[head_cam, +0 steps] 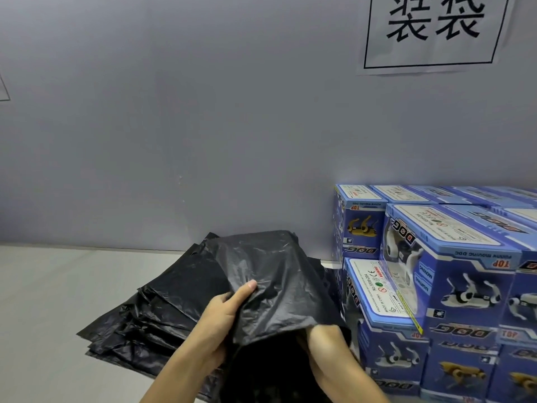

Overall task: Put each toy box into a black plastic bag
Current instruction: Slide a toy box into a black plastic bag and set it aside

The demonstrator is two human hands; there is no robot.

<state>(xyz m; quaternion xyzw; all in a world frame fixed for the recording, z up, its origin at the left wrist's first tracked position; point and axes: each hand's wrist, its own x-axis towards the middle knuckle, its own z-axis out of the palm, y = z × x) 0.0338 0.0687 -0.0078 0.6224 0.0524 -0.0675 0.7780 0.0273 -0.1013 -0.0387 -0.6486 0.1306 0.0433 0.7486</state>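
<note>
Right now your left hand pinches the rim of the black bag while your right hand, fingers hidden inside, spreads its mouth, likely readying it for the toy boxes stacked just beside.

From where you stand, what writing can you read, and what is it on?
"装袋": paper sign on the wall.
"DOG": blue toy boxes, upside down.
"TOP": box fronts, upside down.
"FUNNY MOVING DOG": box edge, upside down.
"MADE IN CHINA": white label on a box top.
"WARNING": same label, in red.
The item number and other fine print are too small to read surely.
</note>
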